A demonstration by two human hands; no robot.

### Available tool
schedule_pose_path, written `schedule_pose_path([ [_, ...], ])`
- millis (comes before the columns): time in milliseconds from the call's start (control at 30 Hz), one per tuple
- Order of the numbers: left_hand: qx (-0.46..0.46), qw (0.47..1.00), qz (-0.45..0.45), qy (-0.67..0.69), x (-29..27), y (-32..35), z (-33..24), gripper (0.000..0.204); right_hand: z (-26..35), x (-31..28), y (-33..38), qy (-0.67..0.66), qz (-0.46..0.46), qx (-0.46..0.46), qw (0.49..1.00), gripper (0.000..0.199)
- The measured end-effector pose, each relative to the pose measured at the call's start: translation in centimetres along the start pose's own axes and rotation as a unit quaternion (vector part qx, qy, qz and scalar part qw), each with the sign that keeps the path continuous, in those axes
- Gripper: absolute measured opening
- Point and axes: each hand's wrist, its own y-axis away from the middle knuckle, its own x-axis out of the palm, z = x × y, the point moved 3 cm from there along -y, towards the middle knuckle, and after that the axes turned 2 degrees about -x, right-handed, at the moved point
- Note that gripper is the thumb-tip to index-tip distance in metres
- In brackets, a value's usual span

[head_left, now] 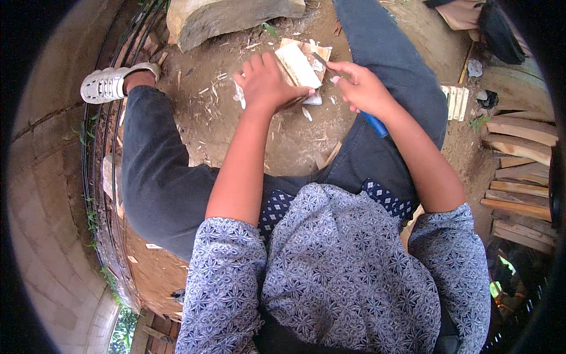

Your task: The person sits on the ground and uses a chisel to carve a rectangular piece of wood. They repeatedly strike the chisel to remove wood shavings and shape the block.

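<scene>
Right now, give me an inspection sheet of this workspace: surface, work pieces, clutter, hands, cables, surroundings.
Surface: bare dirt ground between the seated person's legs.
Job's things: pale flat wood piece, held tilted; blue-handled knife, its blade reaching toward the wood piece.
Clutter: wood chips and shavings scattered on the dirt.
Hands: left hand grips the wood piece; right hand closed on the knife.
Cables: nothing seen.
Surroundings: large stone block ahead; cut wooden slats stacked at right; brick wall at left; white sandal on the left foot.
</scene>
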Motion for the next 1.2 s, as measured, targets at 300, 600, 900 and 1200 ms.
schedule_pose_path([
  [300, -0.003, 1.0, 0.015, -0.013, 0.0, -0.2, -0.1, 0.12, -0.8, 0.3, 1.7, 0.011, 0.021, -0.018, 1.0, 0.041],
  [600, 0.017, 0.999, -0.026, -0.027, 0.2, 0.1, -0.3, 0.116, -1.1, 0.9, 1.3, 0.064, 0.017, -0.064, 0.996, 0.044],
  [900, 0.003, 0.999, 0.021, -0.038, -0.1, -0.3, -0.5, 0.115, -0.6, 0.7, 1.2, 0.031, 0.012, -0.079, 0.996, 0.035],
  [1200, -0.028, 0.999, 0.028, -0.036, -0.5, -0.5, -0.3, 0.114, -1.5, 1.5, -0.2, -0.052, 0.021, -0.051, 0.997, 0.037],
])
